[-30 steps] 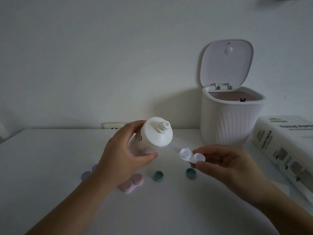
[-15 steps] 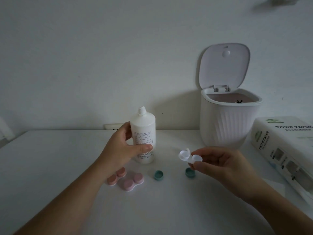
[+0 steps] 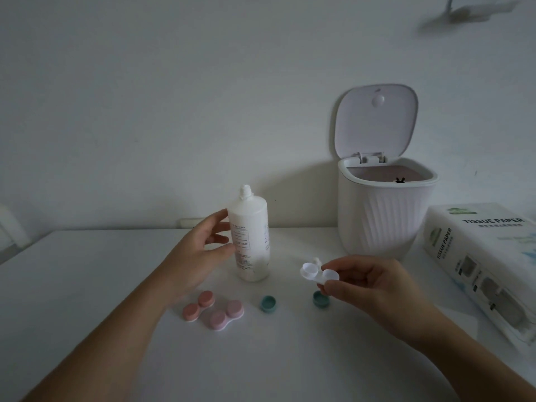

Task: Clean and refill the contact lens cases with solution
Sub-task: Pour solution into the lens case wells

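The white solution bottle (image 3: 251, 239) stands upright and uncapped on the white table (image 3: 87, 285). My left hand (image 3: 200, 253) is beside it on the left, fingers loosened, fingertips at the bottle's side. My right hand (image 3: 368, 285) pinches an open white lens case (image 3: 317, 274) above the table, wells facing up. Two teal caps (image 3: 268, 303) (image 3: 321, 299) lie on the table below it. A small white cap (image 3: 317, 260) shows just behind the white case. Two closed pink lens cases (image 3: 199, 306) (image 3: 226, 314) lie side by side near my left wrist.
A white ribbed bin (image 3: 385, 216) with its lid up stands at the back right against the wall. A pack of tissue paper (image 3: 487, 256) lies along the right edge of the table.
My left hand turned the bottle upright, set it down on the table and loosened its grip. My right hand kept hold of the white case, which dropped slightly.
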The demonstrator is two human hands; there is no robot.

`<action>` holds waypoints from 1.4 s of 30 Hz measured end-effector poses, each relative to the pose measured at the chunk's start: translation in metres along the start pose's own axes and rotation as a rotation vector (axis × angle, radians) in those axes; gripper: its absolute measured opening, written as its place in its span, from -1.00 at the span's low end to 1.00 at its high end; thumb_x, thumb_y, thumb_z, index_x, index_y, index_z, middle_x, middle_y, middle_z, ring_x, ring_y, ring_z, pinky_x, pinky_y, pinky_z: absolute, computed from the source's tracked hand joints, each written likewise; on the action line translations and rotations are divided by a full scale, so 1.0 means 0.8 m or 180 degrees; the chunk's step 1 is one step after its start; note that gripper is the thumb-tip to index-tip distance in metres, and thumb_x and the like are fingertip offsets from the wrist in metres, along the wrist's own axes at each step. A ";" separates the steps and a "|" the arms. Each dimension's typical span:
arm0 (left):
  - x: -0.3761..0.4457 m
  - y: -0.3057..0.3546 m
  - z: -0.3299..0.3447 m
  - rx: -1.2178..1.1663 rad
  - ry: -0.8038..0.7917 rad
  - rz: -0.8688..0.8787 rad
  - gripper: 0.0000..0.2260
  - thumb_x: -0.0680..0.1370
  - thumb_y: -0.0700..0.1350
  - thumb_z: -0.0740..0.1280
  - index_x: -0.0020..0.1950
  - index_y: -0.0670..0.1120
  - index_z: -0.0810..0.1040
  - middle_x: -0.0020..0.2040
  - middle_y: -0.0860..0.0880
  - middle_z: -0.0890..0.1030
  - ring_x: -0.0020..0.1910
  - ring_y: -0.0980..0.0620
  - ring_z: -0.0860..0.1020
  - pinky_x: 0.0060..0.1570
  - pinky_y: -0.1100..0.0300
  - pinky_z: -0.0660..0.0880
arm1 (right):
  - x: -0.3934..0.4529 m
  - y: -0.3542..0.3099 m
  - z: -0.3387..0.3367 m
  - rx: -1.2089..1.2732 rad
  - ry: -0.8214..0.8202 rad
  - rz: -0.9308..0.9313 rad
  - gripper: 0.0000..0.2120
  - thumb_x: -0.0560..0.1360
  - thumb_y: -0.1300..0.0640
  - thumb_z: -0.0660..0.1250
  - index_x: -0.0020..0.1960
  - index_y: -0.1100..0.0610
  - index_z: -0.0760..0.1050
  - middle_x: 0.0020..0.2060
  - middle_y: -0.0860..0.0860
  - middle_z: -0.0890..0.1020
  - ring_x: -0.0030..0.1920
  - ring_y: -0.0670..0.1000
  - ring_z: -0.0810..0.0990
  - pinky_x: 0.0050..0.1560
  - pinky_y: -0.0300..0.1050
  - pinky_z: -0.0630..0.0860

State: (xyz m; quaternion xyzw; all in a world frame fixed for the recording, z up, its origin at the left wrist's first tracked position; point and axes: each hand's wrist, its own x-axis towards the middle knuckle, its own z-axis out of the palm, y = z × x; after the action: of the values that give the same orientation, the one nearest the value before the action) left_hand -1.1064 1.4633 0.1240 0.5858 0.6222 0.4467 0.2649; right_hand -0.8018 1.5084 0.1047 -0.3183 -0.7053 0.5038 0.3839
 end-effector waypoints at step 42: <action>-0.013 0.005 0.059 0.0386 0.0531 0.0824 -0.45 0.30 -0.07 0.50 0.17 0.35 0.40 0.03 0.23 0.59 0.03 0.20 0.57 -0.13 0.54 0.42 | -0.010 -0.013 0.006 -0.0142 -0.0099 -0.0261 -0.76 0.32 -0.08 0.52 -0.03 -0.07 0.71 -0.10 0.00 0.76 -0.06 0.02 0.75 0.02 -0.21 0.63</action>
State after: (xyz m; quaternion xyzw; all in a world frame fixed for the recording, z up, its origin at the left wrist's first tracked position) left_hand -1.0628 1.4641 0.1035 0.6368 0.5871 0.4859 0.1168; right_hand -0.8025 1.4967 0.1121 -0.2897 -0.7347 0.4767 0.3859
